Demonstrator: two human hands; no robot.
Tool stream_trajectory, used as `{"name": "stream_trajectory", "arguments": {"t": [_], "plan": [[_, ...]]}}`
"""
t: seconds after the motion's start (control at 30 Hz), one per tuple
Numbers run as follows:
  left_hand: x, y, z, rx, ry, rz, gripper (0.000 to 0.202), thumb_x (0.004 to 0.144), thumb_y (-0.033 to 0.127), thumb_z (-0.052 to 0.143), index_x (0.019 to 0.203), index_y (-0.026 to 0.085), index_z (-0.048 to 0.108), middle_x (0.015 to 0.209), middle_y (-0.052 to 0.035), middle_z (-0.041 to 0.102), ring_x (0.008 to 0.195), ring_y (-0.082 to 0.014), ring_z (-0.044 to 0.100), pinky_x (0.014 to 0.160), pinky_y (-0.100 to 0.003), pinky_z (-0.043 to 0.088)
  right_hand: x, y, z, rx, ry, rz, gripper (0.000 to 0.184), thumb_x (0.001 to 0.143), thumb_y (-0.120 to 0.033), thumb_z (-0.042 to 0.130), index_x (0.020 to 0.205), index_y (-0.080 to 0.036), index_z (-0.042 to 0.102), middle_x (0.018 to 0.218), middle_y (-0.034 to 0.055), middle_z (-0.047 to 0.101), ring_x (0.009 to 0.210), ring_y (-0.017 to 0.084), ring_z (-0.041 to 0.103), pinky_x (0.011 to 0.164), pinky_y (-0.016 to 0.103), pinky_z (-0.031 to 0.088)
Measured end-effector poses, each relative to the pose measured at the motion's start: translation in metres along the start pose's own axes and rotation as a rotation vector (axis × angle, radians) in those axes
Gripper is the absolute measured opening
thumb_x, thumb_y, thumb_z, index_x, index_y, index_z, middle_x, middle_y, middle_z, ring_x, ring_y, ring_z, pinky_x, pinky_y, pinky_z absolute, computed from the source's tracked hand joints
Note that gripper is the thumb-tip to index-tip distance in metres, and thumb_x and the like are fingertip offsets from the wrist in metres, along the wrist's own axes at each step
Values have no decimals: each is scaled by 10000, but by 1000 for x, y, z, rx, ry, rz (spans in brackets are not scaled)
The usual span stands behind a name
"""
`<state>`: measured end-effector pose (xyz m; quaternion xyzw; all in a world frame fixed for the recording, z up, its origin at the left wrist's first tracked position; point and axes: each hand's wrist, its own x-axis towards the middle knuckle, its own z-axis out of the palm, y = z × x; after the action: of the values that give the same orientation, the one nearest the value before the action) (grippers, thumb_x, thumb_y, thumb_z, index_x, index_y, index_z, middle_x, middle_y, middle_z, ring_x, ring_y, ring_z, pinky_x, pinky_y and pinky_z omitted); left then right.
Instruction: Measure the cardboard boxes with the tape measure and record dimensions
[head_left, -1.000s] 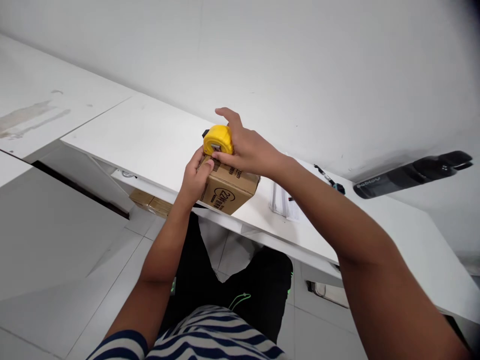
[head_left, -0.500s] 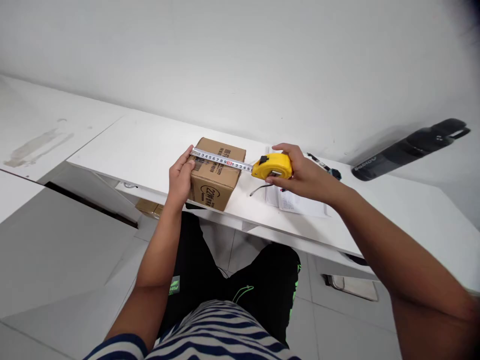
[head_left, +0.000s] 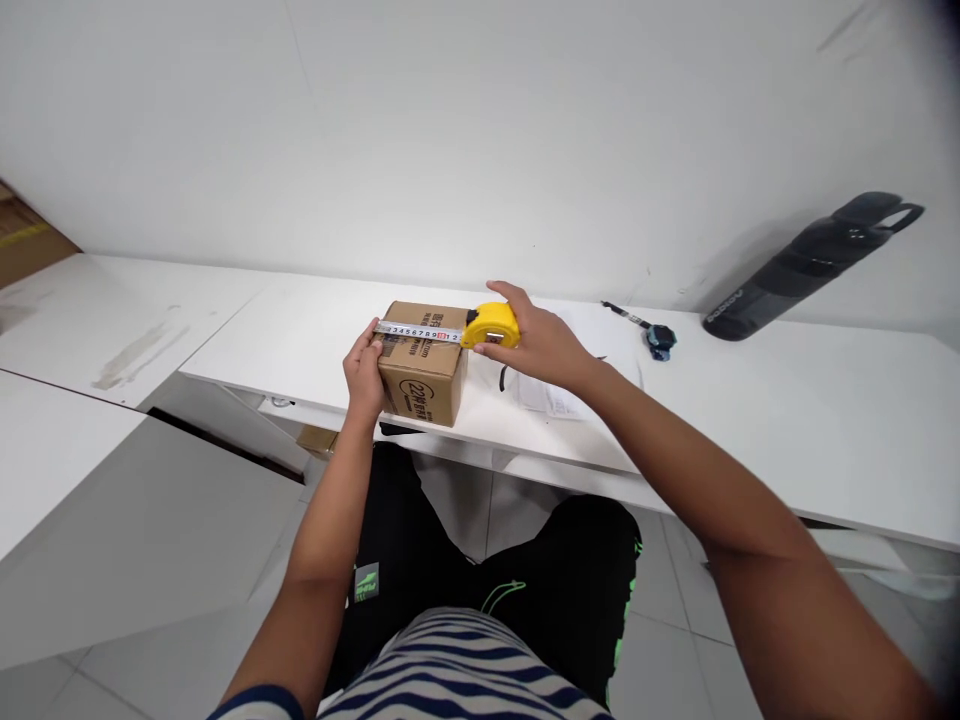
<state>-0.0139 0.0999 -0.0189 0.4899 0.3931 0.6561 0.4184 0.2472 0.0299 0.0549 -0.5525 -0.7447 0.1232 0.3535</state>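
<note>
A brown cardboard box (head_left: 420, 388) with dark printing stands on the white desk (head_left: 315, 300). Across its top, from left to right, runs the numbered metal blade (head_left: 420, 333) of a tape measure. My left hand (head_left: 364, 378) is at the box's upper left edge, its fingers pinching the blade's end against the cardboard. The yellow tape measure case (head_left: 493, 326) is in my right hand (head_left: 547, 345), gripped between thumb and fingers. That case sits close against the box's top right edge.
Papers (head_left: 555, 395) lie right of the box, with a dark wristwatch (head_left: 660, 340) behind them. A black bottle (head_left: 802, 270) stands by the wall at the right. Below the desktop, a small brown box (head_left: 316, 440) shows at the left.
My right hand has moved the case left, up to the box's right edge, and the exposed blade is shorter. My left hand stays at the left edge. The camera view has shifted.
</note>
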Motion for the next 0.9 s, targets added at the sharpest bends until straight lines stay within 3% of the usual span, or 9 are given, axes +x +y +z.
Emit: {"name": "stream_trajectory", "arguments": {"t": [0.13,0.23,0.3,0.4,0.5,0.63,0.7,0.8,0.9], "plan": [[14,1,-4,70,43,39,348,804,318,569,1075,178,738,1179,-56,712,1156,-241,609,1025,-334,456,6,-22,10,-79,155,-92,595,792,-540,643,1308,-273,513,1196,79,659,997,310,647,797,449,523],[15,9,-3,192,63,31,346,864,340,512,1083,168,717,1188,-74,694,1151,-236,603,1014,-334,457,-7,-32,16,18,438,-97,589,797,-586,634,1274,-264,506,1268,90,599,1102,300,606,869,440,517],[4,18,0,331,94,60,381,906,372,478,1166,171,670,1248,-92,650,1183,-234,577,1034,-347,436,-28,-30,21,146,680,-44,657,756,-615,673,1272,-257,479,1258,93,571,1136,287,582,902,428,511],[-36,34,11,590,203,280,470,919,419,503,1329,193,547,1398,-120,509,1332,-251,433,1130,-391,322,-75,-19,38,424,925,135,717,703,-606,735,1258,-249,456,1150,77,573,1015,239,613,830,384,539],[-97,39,27,557,55,335,558,891,543,530,1336,207,533,1233,-121,569,1224,-262,497,1068,-423,384,-125,-11,68,787,847,408,612,768,-591,694,1231,-260,470,965,26,601,754,169,613,644,321,543],[-158,22,64,124,-628,-221,737,760,739,563,1283,219,574,1071,-108,632,866,-224,612,706,-346,521,-171,-13,96,1063,651,515,636,863,-703,480,1352,-300,425,951,36,633,676,173,604,568,321,518],[-164,11,85,42,-702,-449,695,744,694,627,1222,191,600,976,-94,663,752,-198,614,632,-319,506,-180,-6,88,1037,404,482,678,894,-742,318,1390,-295,439,948,53,657,677,183,616,611,347,525],[-151,1,113,191,-668,-442,547,751,600,681,1102,184,626,950,-73,693,793,-208,648,700,-332,523,-170,32,46,665,41,470,709,940,-698,173,1345,-260,555,881,68,682,690,200,630,693,372,520],[-132,-5,137,487,-896,-183,484,745,550,706,1106,239,623,1075,-58,707,971,-257,668,858,-401,521,-132,100,-6,-109,32,548,540,989,-508,344,1434,-231,475,1093,136,667,796,248,640,696,380,480]]}}
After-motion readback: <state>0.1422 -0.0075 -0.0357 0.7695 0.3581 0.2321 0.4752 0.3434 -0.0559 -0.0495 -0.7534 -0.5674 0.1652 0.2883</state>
